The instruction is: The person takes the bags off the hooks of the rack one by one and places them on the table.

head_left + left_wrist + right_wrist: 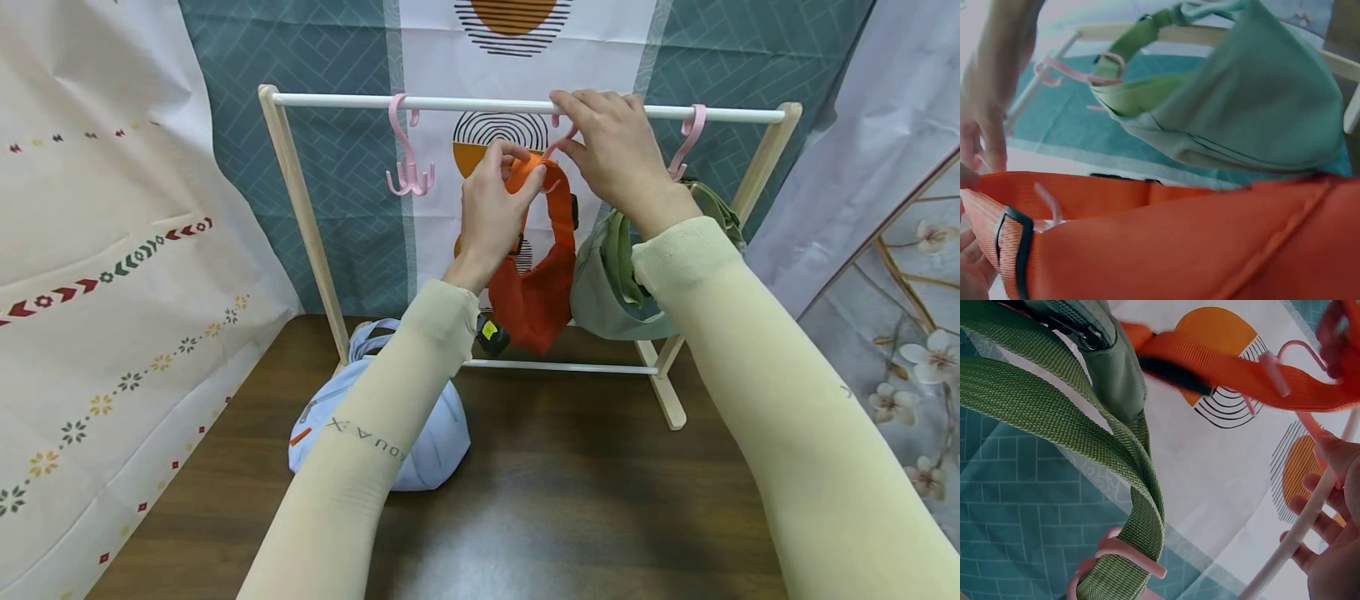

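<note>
My left hand [491, 200] pinches the orange strap [561, 212] of a small orange bag [532, 296] near the strap's top. The bag hangs below that hand, in front of the patterned cloth. My right hand [618, 150] is up at the white rail [465, 104], its fingers reaching over it. In the right wrist view its thumb presses the middle pink hook [1310, 423] beside the rail. One prong of this hook shows inside the strap loop in the left wrist view. A black slider [1019, 250] sits on the strap close to my left fingers.
A green bag [607, 292] hangs by its strap from the right pink hook [688, 142]. The left pink hook [408, 162] carries nothing. On the brown wooden surface [562, 500] rests a pale blue bag [435, 433], partly behind my left forearm. Wooden posts [300, 208] support the rail.
</note>
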`<action>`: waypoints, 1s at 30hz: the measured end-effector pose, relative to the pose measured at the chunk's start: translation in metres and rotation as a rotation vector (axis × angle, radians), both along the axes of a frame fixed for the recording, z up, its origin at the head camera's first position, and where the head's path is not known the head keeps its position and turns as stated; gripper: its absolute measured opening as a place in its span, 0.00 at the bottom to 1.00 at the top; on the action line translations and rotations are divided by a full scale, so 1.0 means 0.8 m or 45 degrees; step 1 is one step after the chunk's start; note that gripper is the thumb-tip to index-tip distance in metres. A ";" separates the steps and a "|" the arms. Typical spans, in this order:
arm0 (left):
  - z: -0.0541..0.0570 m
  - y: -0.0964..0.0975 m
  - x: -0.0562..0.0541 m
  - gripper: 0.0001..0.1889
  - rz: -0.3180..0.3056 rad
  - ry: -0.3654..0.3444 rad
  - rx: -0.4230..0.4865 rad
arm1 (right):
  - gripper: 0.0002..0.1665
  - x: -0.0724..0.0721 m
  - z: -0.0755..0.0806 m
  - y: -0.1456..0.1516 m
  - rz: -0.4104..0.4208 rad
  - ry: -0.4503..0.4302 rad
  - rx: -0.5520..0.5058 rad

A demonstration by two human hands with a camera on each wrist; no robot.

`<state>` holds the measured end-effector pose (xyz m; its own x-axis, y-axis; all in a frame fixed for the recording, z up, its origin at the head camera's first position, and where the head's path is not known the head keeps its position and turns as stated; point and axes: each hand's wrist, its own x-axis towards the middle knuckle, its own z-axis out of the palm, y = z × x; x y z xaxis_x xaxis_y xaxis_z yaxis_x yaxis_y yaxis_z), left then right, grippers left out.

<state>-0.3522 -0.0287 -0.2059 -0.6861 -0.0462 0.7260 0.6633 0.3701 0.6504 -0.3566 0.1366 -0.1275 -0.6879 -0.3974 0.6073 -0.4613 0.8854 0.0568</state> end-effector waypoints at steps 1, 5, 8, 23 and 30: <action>0.003 0.001 0.001 0.15 -0.013 0.009 0.019 | 0.36 0.000 0.000 0.000 0.001 0.000 -0.002; 0.013 0.002 0.008 0.14 -0.036 0.026 0.080 | 0.36 0.001 0.000 -0.002 0.007 0.008 0.000; 0.016 0.001 0.014 0.14 -0.057 0.043 0.111 | 0.35 0.001 0.000 -0.002 0.007 0.013 0.006; 0.002 -0.020 0.036 0.13 -0.182 0.033 0.074 | 0.36 0.002 0.001 0.000 0.027 -0.009 -0.020; -0.002 -0.032 0.038 0.14 -0.208 0.038 0.042 | 0.39 0.005 -0.003 0.004 0.031 -0.029 0.000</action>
